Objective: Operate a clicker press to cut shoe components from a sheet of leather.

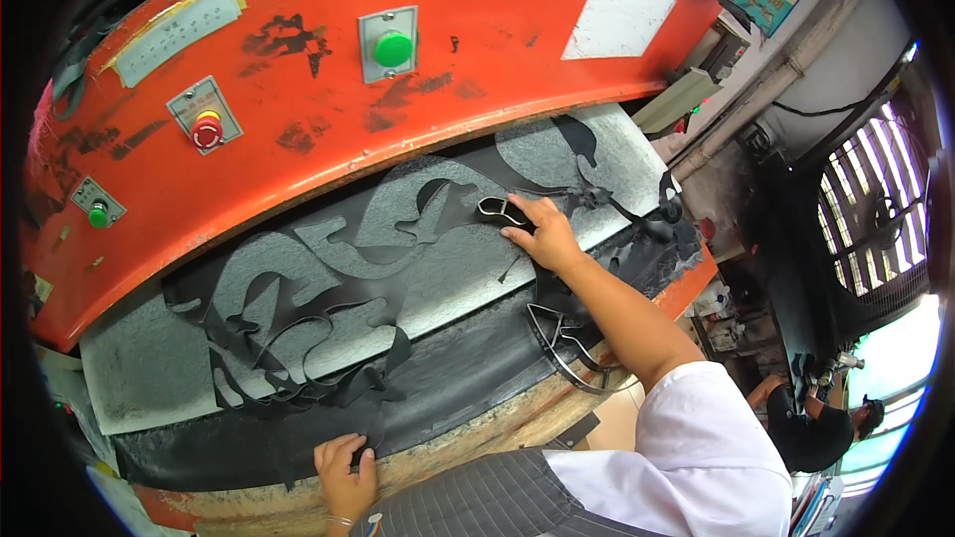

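Note:
My right hand point(543, 235) grips a small metal cutting die point(491, 210), a thin-walled outline shape, at the cut-up black sheet point(438, 201) on the grey cutting bed point(129, 378). Curved gaps in the sheet let the bed show through, and ragged strips hang toward the front. At the front edge, my left hand point(346, 469) is closed on the edge of the black material point(343, 428), its fingers bent and thumb beside them. A larger metal cutting die point(567, 348) with braces lies below my right forearm, near the bed's front edge.
Above the bed spans the orange press head point(328, 70), with a green button point(392, 49), a red stop button point(207, 129) and a smaller green one point(97, 215). A worn ledge point(497, 428) runs along the front. Another person point(811, 428) sits at the far right near windows.

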A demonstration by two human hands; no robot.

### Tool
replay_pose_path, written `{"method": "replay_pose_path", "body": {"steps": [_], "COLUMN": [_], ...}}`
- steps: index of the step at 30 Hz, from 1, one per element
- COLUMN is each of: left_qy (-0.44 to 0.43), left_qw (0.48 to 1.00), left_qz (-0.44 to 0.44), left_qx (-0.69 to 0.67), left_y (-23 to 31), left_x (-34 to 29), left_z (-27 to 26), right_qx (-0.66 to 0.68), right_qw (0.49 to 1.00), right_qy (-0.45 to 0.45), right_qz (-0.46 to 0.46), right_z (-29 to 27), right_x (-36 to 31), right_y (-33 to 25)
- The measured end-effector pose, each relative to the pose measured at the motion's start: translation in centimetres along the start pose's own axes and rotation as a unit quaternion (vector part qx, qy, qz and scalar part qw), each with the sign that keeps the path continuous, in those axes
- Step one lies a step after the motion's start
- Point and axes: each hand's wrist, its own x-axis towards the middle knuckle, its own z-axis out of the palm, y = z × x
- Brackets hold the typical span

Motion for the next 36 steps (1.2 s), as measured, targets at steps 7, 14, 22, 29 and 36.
{"method": "replay_pose_path", "body": {"steps": [7,14,22,29,36], "left_qy": [0.218,0.504,0.301,-0.015,0.031], "left_qw": [0.969,0.857,0.952,0.996,0.996], "left_qz": [-0.029,0.102,0.042,0.086,0.068], "left_qx": [-0.111,0.023,-0.036,0.028,0.053], "left_y": [-7.0,-6.3,-2.5,3.5,4.2], "left_x": [6.2,17.3,7.8,-7.3,-6.9], "left_z": [-6.0,-17.1,-13.5,-1.7,-0.5], "right_qx": [-0.141,0.162,0.14,0.03,-0.037], "right_qw": [0.986,0.979,0.99,0.934,0.952], "right_qy": [0.073,0.124,-0.023,-0.326,-0.268], "right_qz": [-0.043,-0.029,-0.024,-0.139,-0.144], "right_z": [-2.9,-2.8,-3.6,-2.3,-0.6], "right_x": [-1.7,4.7,-4.9,-21.4,-21.8], "right_y": [-5.5,-18.3,-20.2,-22.3,-22.8]}}
